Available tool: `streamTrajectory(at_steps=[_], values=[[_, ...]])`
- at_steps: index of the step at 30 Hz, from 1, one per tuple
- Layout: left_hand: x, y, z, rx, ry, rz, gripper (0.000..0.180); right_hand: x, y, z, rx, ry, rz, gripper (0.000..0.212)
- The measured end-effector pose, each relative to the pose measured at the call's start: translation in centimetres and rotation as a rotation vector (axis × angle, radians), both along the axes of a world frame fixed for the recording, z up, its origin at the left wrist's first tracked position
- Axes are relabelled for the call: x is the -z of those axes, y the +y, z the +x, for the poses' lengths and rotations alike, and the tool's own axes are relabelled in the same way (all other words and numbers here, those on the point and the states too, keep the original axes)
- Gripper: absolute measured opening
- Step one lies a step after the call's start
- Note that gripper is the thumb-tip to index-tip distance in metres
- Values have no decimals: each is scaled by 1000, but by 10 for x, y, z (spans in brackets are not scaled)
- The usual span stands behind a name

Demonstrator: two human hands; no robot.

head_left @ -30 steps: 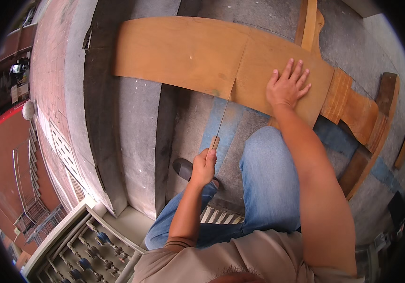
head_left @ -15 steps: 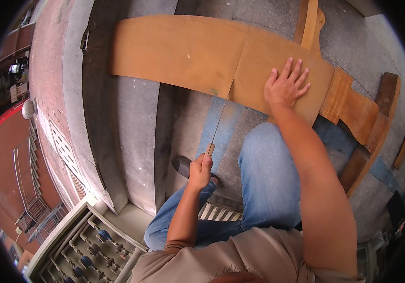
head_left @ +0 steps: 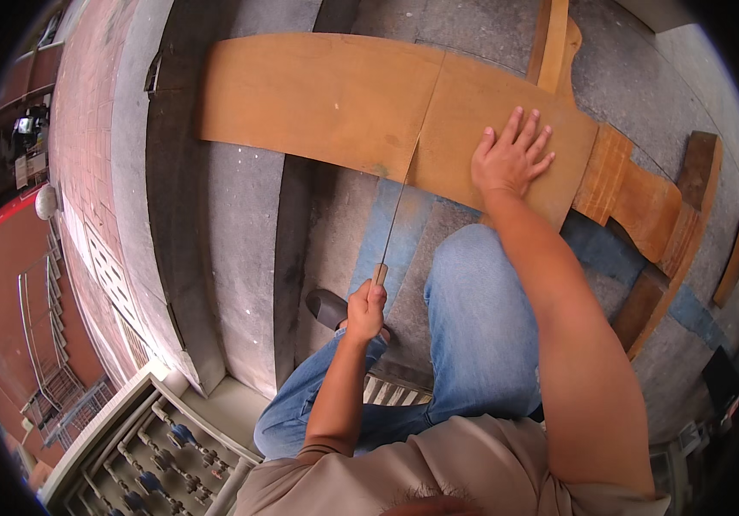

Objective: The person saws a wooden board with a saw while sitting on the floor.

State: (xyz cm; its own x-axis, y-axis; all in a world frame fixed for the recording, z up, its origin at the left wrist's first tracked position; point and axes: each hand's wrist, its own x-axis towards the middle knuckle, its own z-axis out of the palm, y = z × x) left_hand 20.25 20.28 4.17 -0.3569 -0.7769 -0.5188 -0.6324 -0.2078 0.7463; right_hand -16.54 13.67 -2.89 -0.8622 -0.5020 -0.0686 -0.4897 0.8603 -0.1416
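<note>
A long orange-brown wooden board [head_left: 318, 95] spans the stepped ledge at the left and the floor. My left hand [head_left: 365, 310] is wrapped round the wooden handle of a hand saw [head_left: 394, 222], whose thin blade shows edge-on. That blade runs up to the board's near edge, where a dark slit begins; a thin line carries on across to the far edge. How deep the blade sits in the wood is hidden. Palm down, my right hand [head_left: 514, 155] presses flat on the board to the right of the line, fingers spread. My bent knee [head_left: 481, 275] lies just below the board.
Carved wooden pieces [head_left: 636, 193] lie beyond the board's right end, with wooden strips [head_left: 552, 47] at its far side. Another strip [head_left: 738, 232] rests farther right. Grey concrete steps [head_left: 245, 232] drop to the left. Pipes with blue valves [head_left: 159, 473] fill a recess at lower left.
The whole view has shifted slightly, so the board and my right hand appear a little further left. My left hand keeps its grip on the saw, almost unmoved.
</note>
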Motion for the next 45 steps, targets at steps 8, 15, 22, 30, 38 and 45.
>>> streamTrajectory(at_steps=[8, 15, 22, 30, 38, 45], values=[[7, -72, -92, -29, -63, 16, 63, -1, -4, 6, -35, 10, -38, 70], [-61, -16, -12, 5, -179, 121, 59, 4, 4, 1, -7, 45, -41, 70], [-24, -105, -129, 29, -248, -15, 72, -2, -8, 14, -43, 15, -62, 70], [-109, -63, -94, 64, -268, 243, 68, 5, 10, -8, 31, 30, -25, 70], [-51, -105, -138, -13, -159, 106, 45, -4, -7, 6, -11, 10, -30, 70], [-127, -54, -97, 184, -116, -271, 48, 0, 5, 5, 6, 0, -27, 70]])
